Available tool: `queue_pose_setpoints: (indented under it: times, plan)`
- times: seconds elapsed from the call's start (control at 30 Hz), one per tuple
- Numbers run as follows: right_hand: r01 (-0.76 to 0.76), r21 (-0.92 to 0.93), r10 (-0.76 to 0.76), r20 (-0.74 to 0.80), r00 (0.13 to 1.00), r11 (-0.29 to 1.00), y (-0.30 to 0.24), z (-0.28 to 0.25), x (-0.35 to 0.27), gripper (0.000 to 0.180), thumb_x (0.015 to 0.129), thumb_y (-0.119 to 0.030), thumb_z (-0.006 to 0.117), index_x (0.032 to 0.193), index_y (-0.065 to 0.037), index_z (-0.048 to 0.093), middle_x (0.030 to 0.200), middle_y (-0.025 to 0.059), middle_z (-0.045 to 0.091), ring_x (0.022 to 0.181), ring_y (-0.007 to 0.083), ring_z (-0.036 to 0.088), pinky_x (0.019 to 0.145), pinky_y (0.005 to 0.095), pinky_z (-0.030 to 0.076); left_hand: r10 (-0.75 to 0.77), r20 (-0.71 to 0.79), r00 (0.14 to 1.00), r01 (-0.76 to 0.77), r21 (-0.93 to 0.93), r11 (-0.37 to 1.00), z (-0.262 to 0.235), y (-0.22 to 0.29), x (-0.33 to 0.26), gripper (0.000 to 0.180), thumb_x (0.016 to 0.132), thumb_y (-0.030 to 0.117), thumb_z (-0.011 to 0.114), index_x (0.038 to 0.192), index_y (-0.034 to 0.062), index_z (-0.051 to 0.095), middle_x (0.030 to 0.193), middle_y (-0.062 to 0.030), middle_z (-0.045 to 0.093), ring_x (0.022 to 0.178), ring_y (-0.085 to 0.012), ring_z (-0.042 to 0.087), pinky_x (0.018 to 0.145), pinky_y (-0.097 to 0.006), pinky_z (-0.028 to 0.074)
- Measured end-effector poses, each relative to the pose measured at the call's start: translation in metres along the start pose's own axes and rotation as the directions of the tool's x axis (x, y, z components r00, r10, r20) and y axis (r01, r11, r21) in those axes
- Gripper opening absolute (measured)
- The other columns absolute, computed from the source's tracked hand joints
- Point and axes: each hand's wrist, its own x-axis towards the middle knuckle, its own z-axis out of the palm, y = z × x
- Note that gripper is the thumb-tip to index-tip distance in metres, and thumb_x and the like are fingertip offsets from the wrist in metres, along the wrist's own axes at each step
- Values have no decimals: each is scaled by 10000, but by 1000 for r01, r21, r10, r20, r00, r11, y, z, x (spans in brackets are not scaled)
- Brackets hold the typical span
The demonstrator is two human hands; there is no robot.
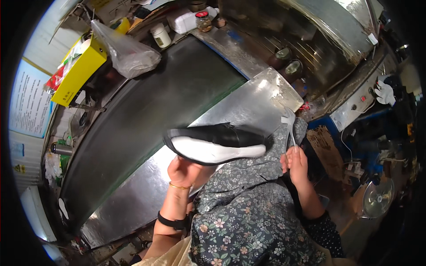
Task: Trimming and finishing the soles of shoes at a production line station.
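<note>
In front of me, a black shoe upper (208,135) lies on its side in the air, its white insole (217,150) turned toward me and its toe pointing left. My left hand (184,172) is closed on it from below near the toe end; the shoe hides most of the fingertips. To the right of the heel, my right hand (296,165) grips the handles of shiny metal lasting pincers (289,122), whose jaws point away from me. The pincers and the shoe are apart. A flowered apron (239,217) covers my lap under both.
A dark conveyor belt (146,102) curves beyond a metal ledge (137,190). A small white piece (63,208) lies at the belt's near left end. Far left stand a yellow box (80,73) and a plastic bag (131,51); jars (203,21) line the back. A fan (377,197) is at right.
</note>
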Motion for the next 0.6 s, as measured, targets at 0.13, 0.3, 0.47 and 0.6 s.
queue_pose_setpoints:
  times: [0.13,0.3,0.47,0.6]
  plan:
    - [-34,-62,37,39,999,997,12,2,-12,361,1066,-365,368,938,-57,507,732,76,609,537,98,520,458,237,431,-358,-272,893,401,843,359,30,31,-13,1091,668,136,868,1532,-1,216,1448,-242,453,1311,-338,500,1055,-416,432]
    - [-56,-161,94,236,967,985,12,20,-21,346,1064,-337,400,968,-40,549,763,42,608,584,81,513,513,232,445,-33,-280,959,254,908,-333,2,-40,-39,1101,717,319,858,1549,67,183,1262,-273,594,1130,-380,629,952,-384,498]
    - [248,-400,-89,376,922,882,-14,39,-45,273,1023,-238,484,895,-10,561,697,88,606,602,210,612,543,342,480,-51,-396,917,376,900,-222,10,-45,-30,1070,711,249,875,1548,65,234,1314,-185,597,1154,-235,620,981,-314,472]
    - [648,-466,-358,568,741,603,-1,44,-60,148,907,-149,604,876,-27,526,756,188,579,693,418,604,596,480,482,-86,-366,927,369,929,29,4,-57,-32,1075,732,174,869,1560,59,192,1356,-96,570,1190,-142,540,1021,-281,423]
